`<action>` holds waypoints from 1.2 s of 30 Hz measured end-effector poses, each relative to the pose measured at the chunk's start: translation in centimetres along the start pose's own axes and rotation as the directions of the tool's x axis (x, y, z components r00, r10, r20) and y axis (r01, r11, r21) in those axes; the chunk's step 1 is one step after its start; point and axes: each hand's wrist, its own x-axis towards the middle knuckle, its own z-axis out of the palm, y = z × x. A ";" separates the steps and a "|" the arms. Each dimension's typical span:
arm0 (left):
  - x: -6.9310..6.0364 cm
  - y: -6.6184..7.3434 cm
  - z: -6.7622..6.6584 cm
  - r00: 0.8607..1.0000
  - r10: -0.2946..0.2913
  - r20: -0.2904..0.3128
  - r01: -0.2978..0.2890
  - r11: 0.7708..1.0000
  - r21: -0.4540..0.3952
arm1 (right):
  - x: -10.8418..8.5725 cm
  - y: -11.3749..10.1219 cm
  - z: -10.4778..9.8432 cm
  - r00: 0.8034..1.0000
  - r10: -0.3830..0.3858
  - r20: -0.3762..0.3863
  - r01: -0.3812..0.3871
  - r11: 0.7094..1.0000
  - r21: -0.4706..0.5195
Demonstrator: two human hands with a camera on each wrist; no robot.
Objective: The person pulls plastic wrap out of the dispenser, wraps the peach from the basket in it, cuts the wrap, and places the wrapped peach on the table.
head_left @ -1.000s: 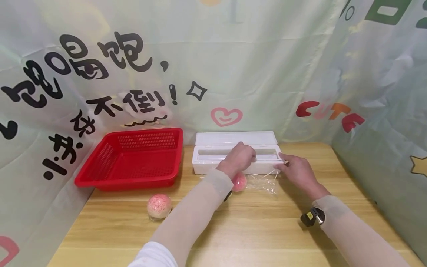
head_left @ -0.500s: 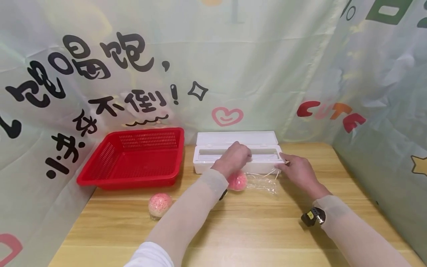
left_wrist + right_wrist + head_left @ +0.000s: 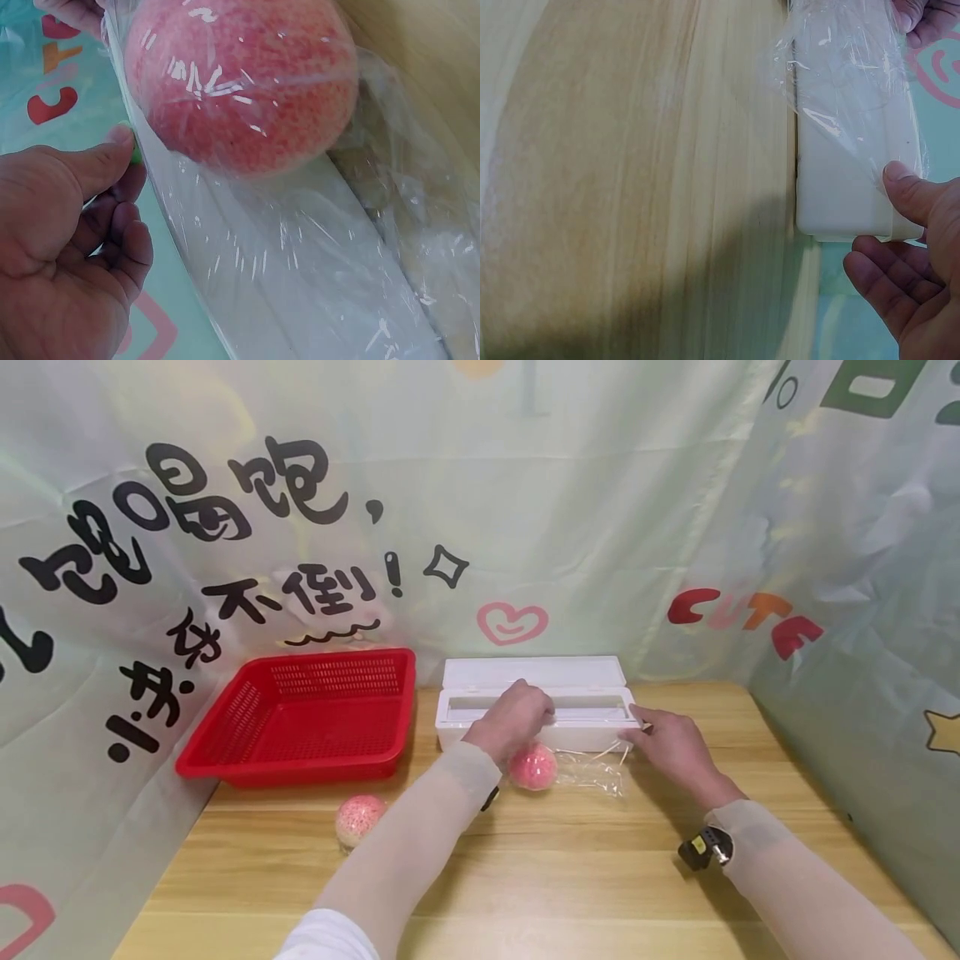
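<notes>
A white cling film dispenser box [image 3: 592, 739] stands against the back cloth with its lid [image 3: 534, 672] raised. My left hand [image 3: 517, 720] is over the box's middle; thumb and forefinger pinch a small green slide cutter [image 3: 136, 154] at its edge. At the box's right end my right hand [image 3: 675, 752] grips the corner, thumb on top and fingers at the end face. Clear cling film [image 3: 592, 774] hangs over the front. A pink speckled peach-like ball [image 3: 534, 767] sits under film before the box. Another such ball [image 3: 358, 818] lies further left, partly behind my left forearm.
A red plastic basket [image 3: 292, 777] stands at the back left of the wooden table [image 3: 570, 877], left of the box. Printed cloth [image 3: 600, 527] rises behind the table and along its sides.
My left hand has slid leftwards along the box's edge, uncovering more of the nearer ball. My right hand has stayed at the box's right end.
</notes>
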 end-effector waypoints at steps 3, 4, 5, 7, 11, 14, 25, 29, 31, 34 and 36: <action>-0.1 -0.3 0.0 1.000 0.027 -0.007 -0.027 0.999 0.018 | 0.0 0.0 0.0 1.000 -0.004 -0.004 0.004 1.000 0.000; -0.2 -0.4 0.0 0.999 0.032 -0.009 -0.031 0.999 0.024 | 0.0 0.0 0.0 1.000 -0.005 -0.004 0.005 1.000 0.000; -0.2 -0.5 0.0 0.999 0.037 -0.013 -0.037 0.999 0.031 | 0.0 0.0 0.0 1.000 -0.006 -0.005 0.006 1.000 0.000; -0.3 -0.6 0.0 0.999 0.035 -0.014 -0.034 0.999 0.038 | 0.0 0.1 0.0 1.000 -0.010 -0.008 0.010 1.000 0.001; -0.4 -0.9 0.0 0.999 0.037 -0.010 -0.036 0.997 0.073 | 0.1 0.2 0.1 1.000 -0.017 -0.012 0.017 1.000 0.001; -0.4 -0.9 -0.1 0.999 0.035 -0.002 -0.035 0.994 0.101 | 0.0 0.2 0.0 1.000 -0.017 -0.013 0.017 1.000 0.001; -0.8 -1.4 -0.6 1.000 0.007 0.017 -0.009 0.991 0.134 | 0.0 -0.1 -0.1 1.000 0.006 0.003 -0.006 1.000 -0.003; -1.0 -1.7 -0.9 1.000 -0.004 0.024 0.000 0.991 0.133 | 0.0 -0.1 -0.2 1.000 0.010 0.011 -0.010 1.000 0.002; -1.1 -1.8 -0.9 0.999 -0.016 0.028 0.013 0.991 0.130 | 0.0 -0.1 -0.1 1.000 0.015 0.016 -0.015 1.000 0.006; -1.2 -2.1 -1.0 0.999 -0.028 0.035 0.023 0.991 0.135 | -0.1 -0.2 -0.1 0.999 0.023 0.023 -0.024 1.000 0.013; -1.3 -2.3 -1.0 0.999 -0.030 0.039 0.025 0.990 0.138 | -0.1 -0.2 -0.1 0.999 0.026 0.026 -0.026 1.000 0.014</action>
